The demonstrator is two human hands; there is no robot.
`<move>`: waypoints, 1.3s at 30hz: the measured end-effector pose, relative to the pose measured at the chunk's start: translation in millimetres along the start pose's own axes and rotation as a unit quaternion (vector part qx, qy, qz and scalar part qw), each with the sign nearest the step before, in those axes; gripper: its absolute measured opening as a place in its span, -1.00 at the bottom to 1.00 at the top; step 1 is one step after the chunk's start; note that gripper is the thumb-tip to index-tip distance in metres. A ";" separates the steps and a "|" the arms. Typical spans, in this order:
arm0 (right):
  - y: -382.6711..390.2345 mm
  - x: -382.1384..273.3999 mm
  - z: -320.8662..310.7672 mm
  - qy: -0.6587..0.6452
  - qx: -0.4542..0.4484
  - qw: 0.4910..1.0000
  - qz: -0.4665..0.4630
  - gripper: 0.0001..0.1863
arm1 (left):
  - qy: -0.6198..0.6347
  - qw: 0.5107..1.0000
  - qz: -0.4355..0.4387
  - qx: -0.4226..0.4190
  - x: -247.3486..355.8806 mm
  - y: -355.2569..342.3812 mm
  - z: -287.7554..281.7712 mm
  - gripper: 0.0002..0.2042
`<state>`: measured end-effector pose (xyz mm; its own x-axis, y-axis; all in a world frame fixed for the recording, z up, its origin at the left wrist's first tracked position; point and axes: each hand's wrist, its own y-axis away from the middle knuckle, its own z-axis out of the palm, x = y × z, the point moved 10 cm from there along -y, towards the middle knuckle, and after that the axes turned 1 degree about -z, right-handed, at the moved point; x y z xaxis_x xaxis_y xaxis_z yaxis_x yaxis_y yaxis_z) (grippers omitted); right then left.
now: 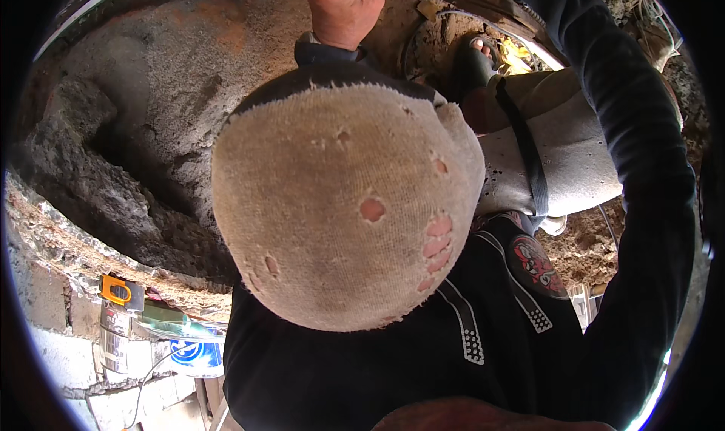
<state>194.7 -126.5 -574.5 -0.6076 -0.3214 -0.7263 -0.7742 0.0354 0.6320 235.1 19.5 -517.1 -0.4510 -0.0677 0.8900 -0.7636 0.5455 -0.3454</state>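
Note:
Past my raised knee, near the top edge, my left hand is closed in a fist. What lies in its fingers, if anything, is hidden by the hand and the picture's edge. Its dark cuff shows, but the knee covers the rest of the forearm. The knee wears worn beige knit cloth with several holes in it. On the right, my dark right sleeve stretches up to the top edge, where the hand is out of the picture.
A rough, dark earthen hollow spreads on the left. Along the brick wall are a yellow-orange tool, a silver can and a blue-and-white tin. My strapped leg lies right, near a yellow wrapper and a long board.

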 end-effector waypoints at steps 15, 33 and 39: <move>4.3 -25.0 3.2 0.006 0.005 0.999 -0.044 -0.56 | -0.040 0.998 0.051 -0.018 18.5 0.7 0.9 -0.91; 393.9 133.5 -44.6 0.220 0.469 0.855 -0.025 -0.73 | -0.163 0.980 0.070 -0.092 6.0 14.1 19.3 -0.89; 359.1 359.1 128.8 -0.051 0.331 0.899 0.281 -0.60 | -0.124 0.982 0.071 -0.121 3.2 14.9 24.7 -0.88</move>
<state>-324.3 -107.3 -643.1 -0.9229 0.0107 -0.3848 -0.2554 0.7311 0.6327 210.8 6.7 -526.8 -0.6663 -0.1613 0.7281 -0.5662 0.7447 -0.3532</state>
